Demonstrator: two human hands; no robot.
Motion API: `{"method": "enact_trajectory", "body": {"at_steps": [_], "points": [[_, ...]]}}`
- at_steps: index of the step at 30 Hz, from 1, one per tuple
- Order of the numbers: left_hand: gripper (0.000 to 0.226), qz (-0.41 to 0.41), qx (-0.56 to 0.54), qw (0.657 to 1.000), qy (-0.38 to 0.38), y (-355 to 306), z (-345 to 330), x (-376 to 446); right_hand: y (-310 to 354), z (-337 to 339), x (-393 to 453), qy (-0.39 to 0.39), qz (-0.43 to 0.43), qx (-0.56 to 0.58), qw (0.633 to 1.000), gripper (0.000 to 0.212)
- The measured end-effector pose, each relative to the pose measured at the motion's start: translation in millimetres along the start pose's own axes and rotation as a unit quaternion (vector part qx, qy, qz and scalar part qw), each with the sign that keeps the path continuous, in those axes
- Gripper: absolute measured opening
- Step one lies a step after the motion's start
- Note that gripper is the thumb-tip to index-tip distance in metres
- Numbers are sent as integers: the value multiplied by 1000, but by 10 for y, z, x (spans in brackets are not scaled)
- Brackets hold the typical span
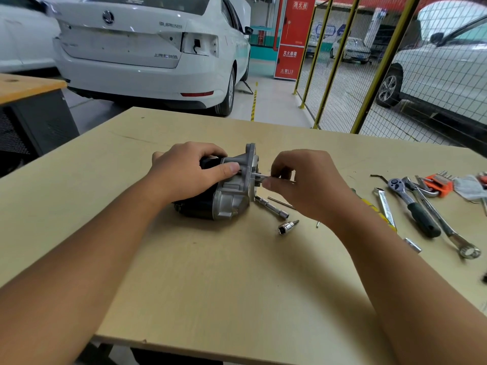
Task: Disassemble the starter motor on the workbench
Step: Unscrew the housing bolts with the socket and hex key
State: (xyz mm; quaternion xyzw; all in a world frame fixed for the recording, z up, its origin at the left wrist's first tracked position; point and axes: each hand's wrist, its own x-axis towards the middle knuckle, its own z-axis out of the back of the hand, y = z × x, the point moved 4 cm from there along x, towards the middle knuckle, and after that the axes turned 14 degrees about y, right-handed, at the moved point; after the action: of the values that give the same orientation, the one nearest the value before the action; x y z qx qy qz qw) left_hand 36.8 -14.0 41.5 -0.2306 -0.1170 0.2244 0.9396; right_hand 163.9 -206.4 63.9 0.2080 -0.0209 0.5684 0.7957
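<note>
The starter motor (226, 196) lies on its side in the middle of the workbench (210, 272), black body to the left, silver aluminium nose housing and flange to the right. My left hand (189, 172) grips the motor from above, thumb on the housing. My right hand (303, 180) pinches a thin metal tool or bolt (263, 176) that sticks out of the flange face. What the tip sits in is hidden by the flange.
Just right of the motor lie an extension bar (271, 206), a thin rod (280, 202) and a small socket bit (287, 227). Farther right are a ratchet (413, 206), spanners (445, 227), an orange hex-key set (437, 183) and a socket (413, 245). A wire fence stands behind.
</note>
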Motion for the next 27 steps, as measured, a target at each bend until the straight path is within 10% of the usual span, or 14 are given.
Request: {"method": "enact_trajectory", "body": {"at_steps": [27], "points": [[62, -1, -8, 1000, 2, 19, -8, 22, -87, 8, 19, 36, -9, -13, 999, 13]]}}
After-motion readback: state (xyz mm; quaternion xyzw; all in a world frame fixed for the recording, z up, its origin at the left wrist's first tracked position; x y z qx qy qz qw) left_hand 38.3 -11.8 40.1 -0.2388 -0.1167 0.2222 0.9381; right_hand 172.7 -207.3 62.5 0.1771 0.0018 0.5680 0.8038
